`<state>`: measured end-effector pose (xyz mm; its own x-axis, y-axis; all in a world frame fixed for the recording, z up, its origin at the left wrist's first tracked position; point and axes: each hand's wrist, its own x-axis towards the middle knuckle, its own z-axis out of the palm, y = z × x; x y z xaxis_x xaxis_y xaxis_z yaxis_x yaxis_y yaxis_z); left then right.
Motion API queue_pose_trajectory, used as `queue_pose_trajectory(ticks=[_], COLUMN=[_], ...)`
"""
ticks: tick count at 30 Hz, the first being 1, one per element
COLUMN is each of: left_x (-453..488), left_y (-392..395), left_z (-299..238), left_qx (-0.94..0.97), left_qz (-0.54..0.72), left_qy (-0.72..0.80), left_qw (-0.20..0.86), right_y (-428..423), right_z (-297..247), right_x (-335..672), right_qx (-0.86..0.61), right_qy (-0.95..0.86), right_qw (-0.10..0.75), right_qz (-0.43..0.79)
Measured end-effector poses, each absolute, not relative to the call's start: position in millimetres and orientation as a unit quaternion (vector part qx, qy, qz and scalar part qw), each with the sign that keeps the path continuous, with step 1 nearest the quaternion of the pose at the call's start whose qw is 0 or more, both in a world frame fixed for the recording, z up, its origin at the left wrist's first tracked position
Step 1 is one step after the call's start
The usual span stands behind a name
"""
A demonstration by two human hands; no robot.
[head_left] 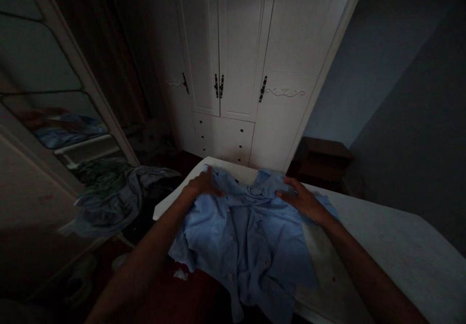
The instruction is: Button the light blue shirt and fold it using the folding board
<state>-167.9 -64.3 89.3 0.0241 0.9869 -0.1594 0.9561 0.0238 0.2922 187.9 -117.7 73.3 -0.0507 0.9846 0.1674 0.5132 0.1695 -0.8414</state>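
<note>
A light blue button-up shirt (247,236) lies spread over the near corner of a white table (386,246), its lower part hanging over the table's front edge. My left hand (204,184) rests flat on the shirt's left shoulder, fingers stretched out. On the right shoulder, beside the collar, lies my right hand (304,199), also flat with fingers apart. Neither hand grips the cloth. The room is dim.
A white wardrobe (240,72) with dark handles and small drawers stands behind the table. A heap of grey-blue clothes (116,198) lies at the left below a mirrored door (47,86). A dark wooden nightstand (322,161) sits at the right of the wardrobe.
</note>
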Motion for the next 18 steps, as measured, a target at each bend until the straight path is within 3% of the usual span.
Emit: queue_pose_trajectory(ticks=[2, 5, 10, 14, 18], left_x=[-162, -162, -187, -227, -275], left_y=[-75, -81, -75, -70, -60], left_z=[80, 77, 100, 145, 199], left_qx=[0.702, 0.707, 0.710, 0.653, 0.589], left_qz=[-0.008, 0.011, 0.106, 0.283, 0.465], left_qy=[0.694, 0.696, 0.691, 0.701, 0.649], left_qw=[0.161, 0.126, 0.081, -0.043, -0.124], right_y=[-134, -157, -166, -153, -138], right_z=[59, 41, 31, 48, 86], right_x=[184, 174, 158, 167, 195], right_qx=[-0.559, -0.544, -0.580, -0.567, -0.553], right_qy=[-0.735, -0.794, -0.789, -0.793, -0.754], right_qw=[0.285, 0.165, 0.087, 0.142, 0.316], right_qz=[0.255, 0.218, 0.184, 0.171, 0.163])
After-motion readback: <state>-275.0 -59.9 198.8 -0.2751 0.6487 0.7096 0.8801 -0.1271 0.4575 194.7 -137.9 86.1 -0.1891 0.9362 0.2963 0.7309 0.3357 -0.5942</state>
